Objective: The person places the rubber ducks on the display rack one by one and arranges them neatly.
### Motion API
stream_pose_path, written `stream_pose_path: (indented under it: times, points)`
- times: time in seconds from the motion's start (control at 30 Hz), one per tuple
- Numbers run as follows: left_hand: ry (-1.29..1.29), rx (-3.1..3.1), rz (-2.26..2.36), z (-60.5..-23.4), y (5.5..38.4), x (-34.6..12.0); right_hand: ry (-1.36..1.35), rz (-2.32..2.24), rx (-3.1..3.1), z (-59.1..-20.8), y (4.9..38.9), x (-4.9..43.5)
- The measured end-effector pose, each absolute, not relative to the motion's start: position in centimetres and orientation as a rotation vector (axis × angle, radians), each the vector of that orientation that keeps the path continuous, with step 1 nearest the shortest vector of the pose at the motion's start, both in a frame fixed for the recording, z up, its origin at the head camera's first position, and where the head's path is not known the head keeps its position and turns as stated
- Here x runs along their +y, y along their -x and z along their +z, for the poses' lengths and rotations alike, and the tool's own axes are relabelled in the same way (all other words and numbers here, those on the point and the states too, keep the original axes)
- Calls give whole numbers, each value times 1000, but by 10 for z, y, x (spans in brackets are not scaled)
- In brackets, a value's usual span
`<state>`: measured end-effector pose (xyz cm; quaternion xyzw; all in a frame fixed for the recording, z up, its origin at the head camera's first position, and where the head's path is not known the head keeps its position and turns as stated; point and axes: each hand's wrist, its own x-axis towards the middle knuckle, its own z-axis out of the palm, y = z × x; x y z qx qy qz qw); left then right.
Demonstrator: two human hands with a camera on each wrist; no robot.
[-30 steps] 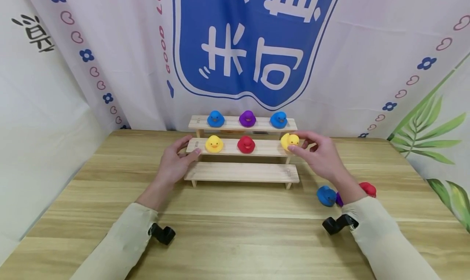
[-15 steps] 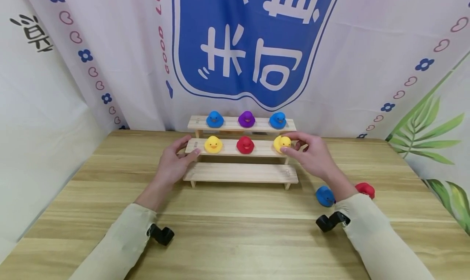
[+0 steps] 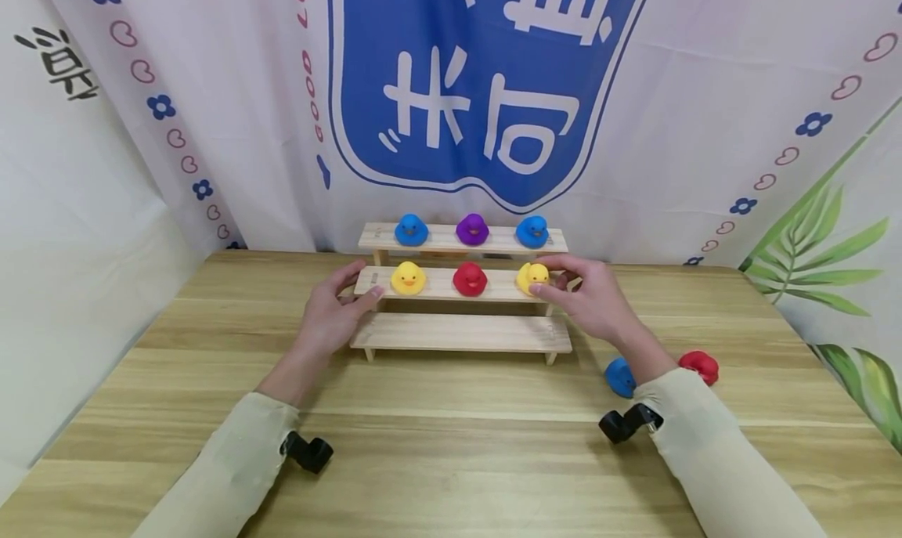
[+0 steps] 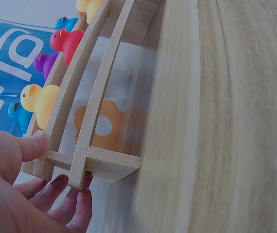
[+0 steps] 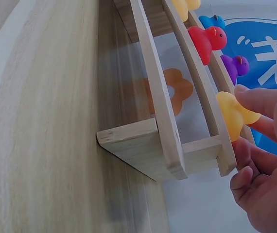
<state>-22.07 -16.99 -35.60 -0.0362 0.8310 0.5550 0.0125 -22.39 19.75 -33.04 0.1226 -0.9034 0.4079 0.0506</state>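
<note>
One yellow duck [image 3: 532, 275], right of frame centre, is pinched by the right hand [image 3: 590, 297] on the middle shelf [image 3: 440, 284], which the left hand [image 3: 333, 309] grips.

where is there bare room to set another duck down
Bare: the lowest shelf, end to end, and the table between the sleeves. Crowded: the middle shelf, with two ducks between the left hand and the yellow duck in the right hand; the top shelf, with three ducks; the table by the right sleeve, with a blue duck and a red duck.
</note>
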Motion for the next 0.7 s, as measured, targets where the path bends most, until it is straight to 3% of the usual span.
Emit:
stream_pose_path:
  times: [0.7]
  points:
    - [102, 2582, 1752, -357, 221, -170, -341, 1255, -2805, -329, 224, 198]
